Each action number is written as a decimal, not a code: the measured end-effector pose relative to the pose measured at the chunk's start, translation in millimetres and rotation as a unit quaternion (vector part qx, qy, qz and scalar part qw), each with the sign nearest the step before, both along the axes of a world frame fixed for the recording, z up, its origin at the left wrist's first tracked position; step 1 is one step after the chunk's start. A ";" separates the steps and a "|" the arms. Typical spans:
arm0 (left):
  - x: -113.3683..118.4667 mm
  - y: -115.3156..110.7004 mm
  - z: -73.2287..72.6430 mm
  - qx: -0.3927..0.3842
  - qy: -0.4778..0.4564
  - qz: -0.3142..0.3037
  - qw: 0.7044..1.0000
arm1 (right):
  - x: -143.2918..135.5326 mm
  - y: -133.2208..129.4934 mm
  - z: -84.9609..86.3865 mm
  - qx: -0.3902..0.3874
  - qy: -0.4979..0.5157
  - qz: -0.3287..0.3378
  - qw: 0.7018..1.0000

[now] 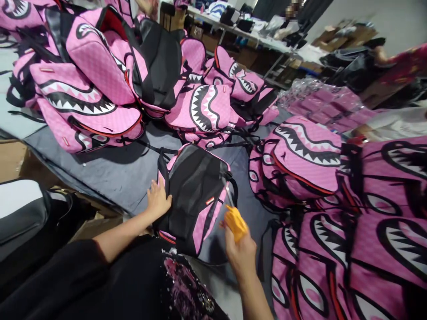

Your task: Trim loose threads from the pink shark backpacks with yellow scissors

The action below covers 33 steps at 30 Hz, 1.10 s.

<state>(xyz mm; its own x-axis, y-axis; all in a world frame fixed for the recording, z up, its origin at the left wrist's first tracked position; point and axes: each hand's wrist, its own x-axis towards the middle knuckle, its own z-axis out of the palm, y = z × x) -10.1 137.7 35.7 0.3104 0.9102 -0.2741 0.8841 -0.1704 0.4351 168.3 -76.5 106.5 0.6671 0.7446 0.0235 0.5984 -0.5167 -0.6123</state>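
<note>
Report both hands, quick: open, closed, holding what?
Left hand: open, spread against the side of the black-and-pink backpack.
Right hand: closed, holding an orange-handled tool; its tip is too blurred to identify.

Wearer's clothing, head view: black top (pixel 133 271), fabric matt and plain over the left part of the front. Left sleeve (pixel 76 271) same black, loose and wide, its hem (pixel 99 252) cut straight; below this the left forearm (pixel 128 235) is bare. Left hand (pixel 159 202) bare. Right forearm (pixel 253 289) likewise bare along its visible length; right hand (pixel 240 249) bare. Front, right part: dusky pink print (pixel 182 280) on the black ground, irregular blotches, possibly floral, motif too blurred to settle. Small glinting specks (pixel 208 304) scattered over and around the print, silvery to pale gold, a whitish cluster (pixel 171 252) at its far edge; whether sequins or beads, cannot tell
</note>
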 end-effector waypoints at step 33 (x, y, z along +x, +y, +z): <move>21.7 -1.8 -29.4 -0.049 -0.230 0.030 0.972 | 80.5 145.2 57.7 -0.304 -0.004 0.322 0.897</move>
